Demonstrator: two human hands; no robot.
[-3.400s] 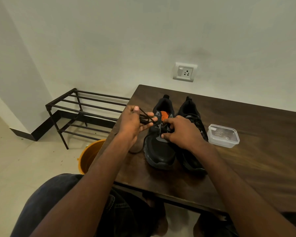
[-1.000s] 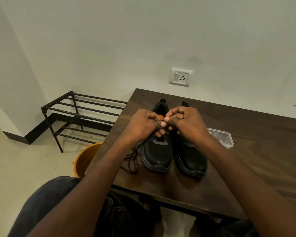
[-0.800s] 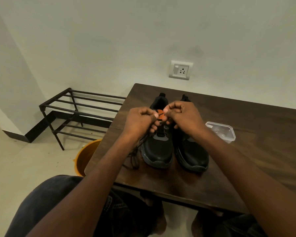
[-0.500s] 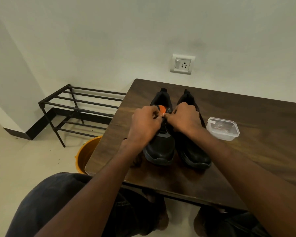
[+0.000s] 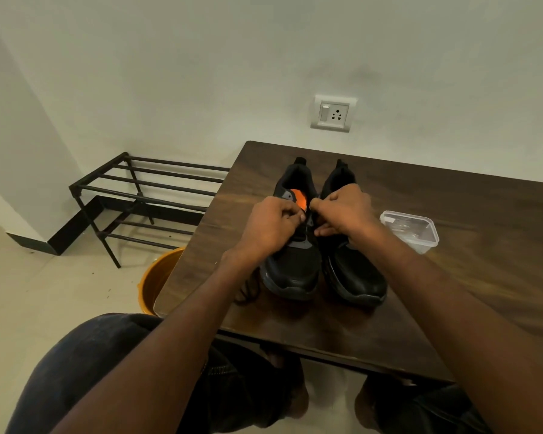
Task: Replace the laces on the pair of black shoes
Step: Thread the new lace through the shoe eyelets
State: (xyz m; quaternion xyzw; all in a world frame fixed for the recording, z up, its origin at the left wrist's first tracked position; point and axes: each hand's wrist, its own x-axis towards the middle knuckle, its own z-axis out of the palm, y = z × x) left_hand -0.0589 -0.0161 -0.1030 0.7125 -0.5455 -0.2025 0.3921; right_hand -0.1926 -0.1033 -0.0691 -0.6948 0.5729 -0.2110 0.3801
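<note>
1. Both black mesh trainers (image 5: 322, 264) stand side by side on the dark wooden desk (image 5: 470, 214)
2. Left hand (image 5: 271, 227) and right hand (image 5: 342, 213) each pinch black lace (image 5: 248, 289) over the left trainer; pull evenly, judging tension low

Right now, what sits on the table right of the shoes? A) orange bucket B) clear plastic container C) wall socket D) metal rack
B: the clear plastic container rests on the table to the right of the black shoes; the other three are off the table.
</note>
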